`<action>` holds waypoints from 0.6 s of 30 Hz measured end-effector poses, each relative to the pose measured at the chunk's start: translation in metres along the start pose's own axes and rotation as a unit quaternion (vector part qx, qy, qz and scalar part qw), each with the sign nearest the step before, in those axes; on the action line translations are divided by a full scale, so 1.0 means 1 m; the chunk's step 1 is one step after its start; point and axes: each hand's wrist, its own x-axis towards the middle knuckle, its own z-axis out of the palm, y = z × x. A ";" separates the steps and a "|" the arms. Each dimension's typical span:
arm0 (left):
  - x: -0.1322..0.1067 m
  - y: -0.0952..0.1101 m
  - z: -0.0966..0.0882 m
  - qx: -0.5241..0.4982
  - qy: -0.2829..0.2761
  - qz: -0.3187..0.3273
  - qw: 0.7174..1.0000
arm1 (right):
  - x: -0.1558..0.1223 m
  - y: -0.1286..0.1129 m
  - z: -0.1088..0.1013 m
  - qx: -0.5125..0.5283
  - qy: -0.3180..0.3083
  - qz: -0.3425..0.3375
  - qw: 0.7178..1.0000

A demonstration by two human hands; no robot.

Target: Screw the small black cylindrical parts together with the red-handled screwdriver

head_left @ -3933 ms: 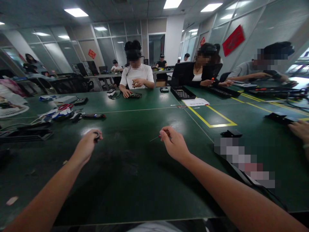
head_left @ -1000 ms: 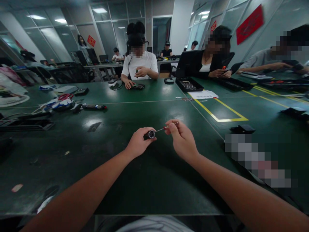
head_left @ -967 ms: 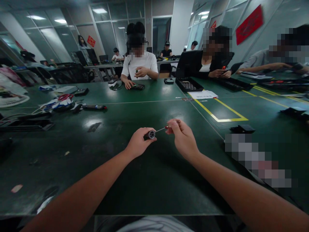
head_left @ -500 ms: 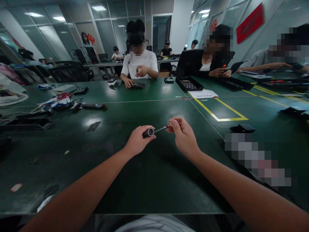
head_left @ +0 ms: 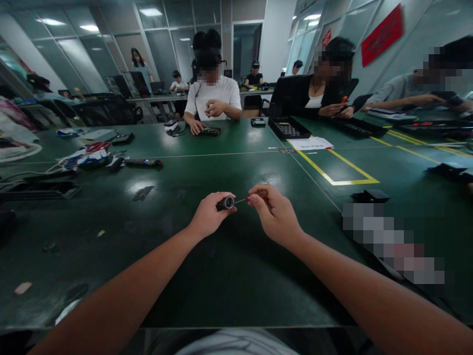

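Toward the near middle of the green worktop (head_left: 207,291), the left hand (head_left: 209,215) and the right hand (head_left: 278,213) face each other, just apart. The left grip is clamped around a small dark cylinder (head_left: 226,202), fingers behind and thumb beneath, so that its silvery ringed end shows toward the viewer and slightly right. Its long axis seems to run from that end back into the left palm. The right grip is pinched together on the reddish handle of a thin screwdriver (head_left: 248,198).

The relation that appears to matter is the shaft's line against the cylinder: it points leftward and slightly down from the right fingers, toward the right side of the ringed end. The cylinder thus lies left of the right grip, almost level with it. Whether the tip touches, enters or passes behind the rim cannot be told.

No brand or label can be read on either object. Farther off, a white paper sheet (head_left: 309,143) bears dark characters too small to read, and the red wall hanging (head_left: 383,35) shows no legible writing.
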 end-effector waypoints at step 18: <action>-0.001 0.000 0.000 -0.013 -0.013 -0.022 1.000 | 0.001 -0.002 -0.001 0.026 0.035 0.034 0.998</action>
